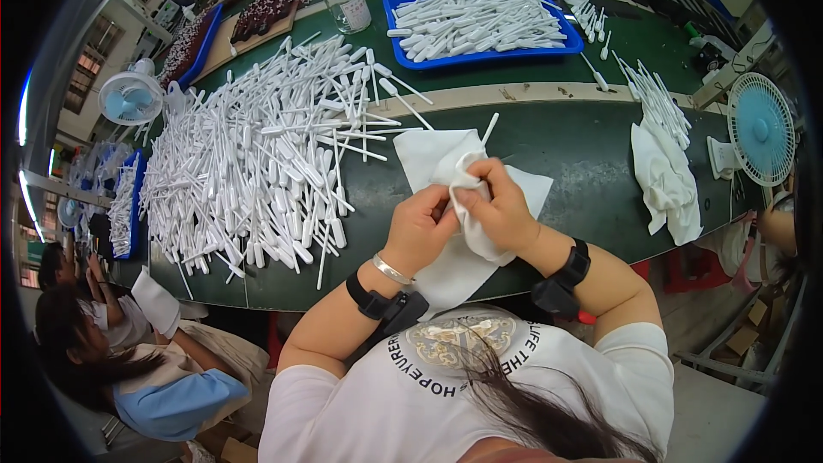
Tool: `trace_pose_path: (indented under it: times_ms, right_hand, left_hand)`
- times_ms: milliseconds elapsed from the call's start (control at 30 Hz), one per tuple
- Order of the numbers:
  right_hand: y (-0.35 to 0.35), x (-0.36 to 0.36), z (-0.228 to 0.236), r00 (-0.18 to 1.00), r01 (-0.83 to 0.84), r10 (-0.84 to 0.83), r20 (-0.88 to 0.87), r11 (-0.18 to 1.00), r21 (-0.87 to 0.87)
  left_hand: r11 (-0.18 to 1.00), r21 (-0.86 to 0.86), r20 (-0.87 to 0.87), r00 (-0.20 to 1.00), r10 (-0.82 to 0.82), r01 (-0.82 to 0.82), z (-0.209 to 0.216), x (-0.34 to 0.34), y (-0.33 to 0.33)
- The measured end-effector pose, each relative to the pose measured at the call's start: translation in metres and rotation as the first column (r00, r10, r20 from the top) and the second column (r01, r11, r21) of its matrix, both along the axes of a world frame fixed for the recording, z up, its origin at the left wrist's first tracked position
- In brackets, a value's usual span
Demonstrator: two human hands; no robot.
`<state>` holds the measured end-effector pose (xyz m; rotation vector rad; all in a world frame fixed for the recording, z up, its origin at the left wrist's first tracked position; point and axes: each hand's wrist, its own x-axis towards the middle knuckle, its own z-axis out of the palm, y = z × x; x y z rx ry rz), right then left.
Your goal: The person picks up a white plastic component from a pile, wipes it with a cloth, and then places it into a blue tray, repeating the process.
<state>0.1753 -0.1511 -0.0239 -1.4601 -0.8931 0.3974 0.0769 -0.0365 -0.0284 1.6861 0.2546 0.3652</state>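
In front of my chest both hands are closed on a white cloth, which is bunched between them and spreads out flat at its edges. My left hand pinches the bunched part from the left. From the right, my right hand presses a fold with thumb and curled fingers. A thin white stem pokes out beyond the cloth's far side; its other end is hidden by the folds. To the left of my hands lies a large heap of white plastic droppers.
A blue tray of droppers stands at the back. On the right lie more droppers, another white cloth and a fan. A glass jar stands behind the heap. A co-worker sits at my left.
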Motion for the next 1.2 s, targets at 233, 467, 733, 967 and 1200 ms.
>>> trace_pose_path:
  times_ms: [233,467,733,967,1200]
  right_hand:
    - [0.005,0.018,0.012,0.894,0.163,-0.067,-0.443,0.969,0.183]
    - [0.003,0.021,0.012,0.866,0.125,-0.061,-0.497,0.988,0.096]
    - [-0.004,0.028,0.028,0.766,0.047,0.036,-0.642,0.993,0.112]
    - [0.004,0.009,0.008,0.69,-0.196,0.226,-0.687,0.973,0.123]
    - [0.002,-0.005,-0.001,0.935,-0.193,0.2,-0.294,0.98,0.053]
  left_hand:
    - [0.989,-0.116,-0.037,0.994,-0.101,0.096,0.004,-0.002,-0.007]
    - [0.754,-0.645,-0.07,0.973,-0.219,0.124,-0.001,0.002,0.004]
    - [0.573,-0.771,-0.067,0.858,-0.509,0.279,0.008,0.001,0.013]
    - [0.659,-0.717,-0.112,0.895,-0.431,0.228,-0.002,0.002,0.022]
    - [0.739,-0.662,-0.043,0.978,-0.203,0.125,0.01,0.003,0.011]
